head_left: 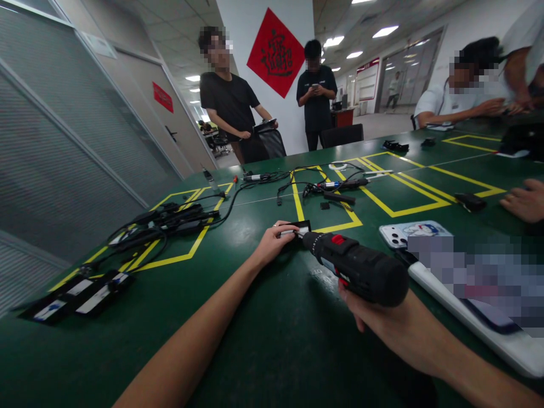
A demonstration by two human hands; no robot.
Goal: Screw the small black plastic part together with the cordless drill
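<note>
My right hand (pixel 385 317) is wrapped round the grip of a black cordless drill (pixel 357 266) with a red switch, its nose pointing left. My left hand (pixel 274 242) is closed on the drill's silver bit (pixel 291 232) at the chuck, right over a small black flat part (pixel 302 226) lying on the green table (pixel 263 340).
A tangle of black adapters and cables (pixel 170 221) lies at left, flat black labelled parts (pixel 80 292) at the near left. Pens and cables (pixel 340 184) sit mid-table. A white phone (pixel 412 232) lies to the right. Another person's hand (pixel 525 201) rests at the right edge; people stand behind.
</note>
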